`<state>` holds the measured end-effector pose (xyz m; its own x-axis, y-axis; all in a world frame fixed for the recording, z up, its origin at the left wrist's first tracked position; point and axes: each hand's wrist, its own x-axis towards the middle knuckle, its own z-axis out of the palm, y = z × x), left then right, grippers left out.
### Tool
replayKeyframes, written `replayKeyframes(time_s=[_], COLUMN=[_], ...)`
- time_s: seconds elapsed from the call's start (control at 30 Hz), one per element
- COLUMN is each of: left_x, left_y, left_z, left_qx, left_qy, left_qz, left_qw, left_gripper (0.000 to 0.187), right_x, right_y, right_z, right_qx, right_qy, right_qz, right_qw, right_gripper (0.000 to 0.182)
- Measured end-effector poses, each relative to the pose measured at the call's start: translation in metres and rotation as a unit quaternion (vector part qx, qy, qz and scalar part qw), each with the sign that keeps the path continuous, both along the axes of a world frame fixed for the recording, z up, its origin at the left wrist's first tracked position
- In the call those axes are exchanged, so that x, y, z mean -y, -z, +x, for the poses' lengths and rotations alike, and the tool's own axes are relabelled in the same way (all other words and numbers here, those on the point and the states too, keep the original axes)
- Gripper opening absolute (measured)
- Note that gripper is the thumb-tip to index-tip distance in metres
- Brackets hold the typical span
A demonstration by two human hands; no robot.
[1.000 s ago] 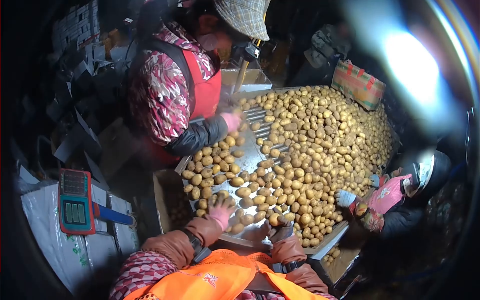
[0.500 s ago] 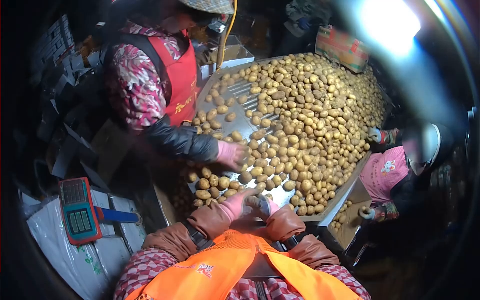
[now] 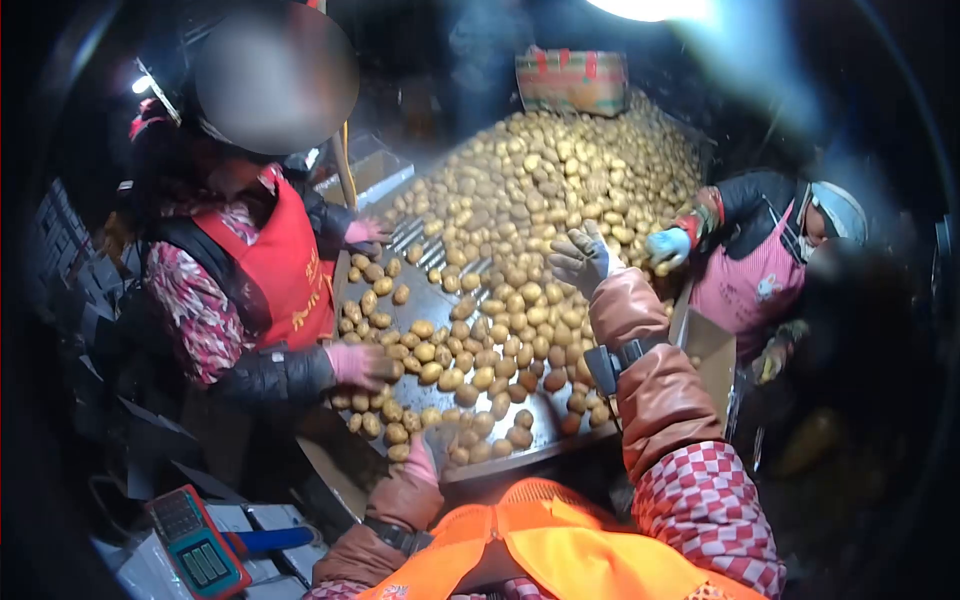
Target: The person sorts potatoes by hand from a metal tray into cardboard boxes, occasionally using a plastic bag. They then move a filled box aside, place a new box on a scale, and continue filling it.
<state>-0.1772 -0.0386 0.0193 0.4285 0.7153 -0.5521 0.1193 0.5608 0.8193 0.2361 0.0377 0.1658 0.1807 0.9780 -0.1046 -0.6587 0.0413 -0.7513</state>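
Observation:
My right hand, in a pale dirty glove, is stretched out over the heap of potatoes with its fingers spread and nothing in them. My left hand, in a pink and grey glove, is low at the near edge of the metal sorting table, beside several potatoes. Its fingers are blurred, so what they hold, if anything, cannot be made out.
At the left a co-worker in a red apron has pink-gloved hands over the table. Another in a pink apron reaches in from the right. A patterned box stands behind the heap. A scale lies at the lower left.
My hands have moved apart: the right has gone forward over the heap, the left stays near the table's edge. The view has shifted. The right co-worker's hand now reaches onto the potatoes.

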Motion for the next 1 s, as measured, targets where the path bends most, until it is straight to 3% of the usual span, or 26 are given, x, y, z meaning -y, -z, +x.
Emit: replayKeyframes(time_s=[0.07,0.13,0.2,0.3,0.4,0.5,0.57,0.67,0.73,0.77,0.83,0.87,0.93,0.97,1.0], left_x=[0.005,-0.001,-0.011,-0.036,-0.050,-0.048,-0.050,-0.028,-0.023,-0.020,-0.013,-0.013,-0.013,-0.014,-0.013], left_y=[-0.037,-0.019,-0.003,0.020,0.042,0.062,0.061,0.016,0.015,0.008,0.008,0.018,0.038,0.031,0.029], left_z=[0.006,0.002,-0.008,-0.027,-0.050,-0.045,-0.029,-0.004,-0.004,-0.001,0.001,0.002,0.005,0.007,0.010], left_qx=[0.017,0.055,0.100,0.210,0.327,0.357,0.326,0.273,0.295,0.285,0.310,0.286,0.233,0.214,0.207], left_qy=[-0.039,-0.051,-0.092,-0.197,-0.287,-0.307,-0.287,-0.265,-0.216,-0.217,-0.199,-0.182,-0.147,-0.197,-0.211], left_qz=[-0.048,-0.039,-0.052,-0.099,-0.137,-0.159,-0.149,-0.189,-0.219,-0.202,-0.163,-0.126,-0.053,-0.172,-0.200], left_qw=[0.998,0.996,0.989,0.953,0.890,0.868,0.888,0.905,0.905,0.911,0.915,0.932,0.960,0.941,0.934], left_gripper=[0.045,0.048,0.048,0.048,0.049,0.049,0.050,0.052,0.054,0.053,0.049,0.049,0.048,0.042,0.042], right_x=[0.021,0.026,0.045,0.047,0.054,0.048,0.060,0.074,0.081,0.082,0.087,0.091,0.095,0.096,0.099], right_y=[0.035,0.056,0.069,0.056,0.028,0.086,0.101,0.112,0.139,0.127,0.134,0.167,0.155,0.150,0.148], right_z=[-0.031,-0.063,-0.075,-0.035,-0.008,0.015,-0.019,-0.091,-0.124,-0.154,-0.192,-0.194,-0.221,-0.232,-0.236], right_qx=[-0.013,-0.012,-0.220,-0.294,-0.262,-0.146,-0.185,-0.187,-0.204,-0.179,-0.107,-0.106,-0.091,-0.069,-0.057], right_qy=[-0.008,-0.005,0.028,0.200,0.235,0.201,0.171,0.121,0.064,0.067,-0.016,-0.078,-0.121,-0.136,-0.153], right_qz=[-0.058,-0.129,-0.061,0.135,0.095,0.074,0.005,-0.119,-0.170,-0.239,-0.288,-0.278,-0.324,-0.344,-0.346], right_qw=[0.998,0.991,0.973,0.925,0.931,0.966,0.968,0.967,0.962,0.952,0.951,0.952,0.934,0.926,0.924], right_gripper=[0.067,0.084,0.085,0.074,0.072,0.074,0.082,0.085,0.067,0.060,0.058,0.056,0.052,0.050,0.049])
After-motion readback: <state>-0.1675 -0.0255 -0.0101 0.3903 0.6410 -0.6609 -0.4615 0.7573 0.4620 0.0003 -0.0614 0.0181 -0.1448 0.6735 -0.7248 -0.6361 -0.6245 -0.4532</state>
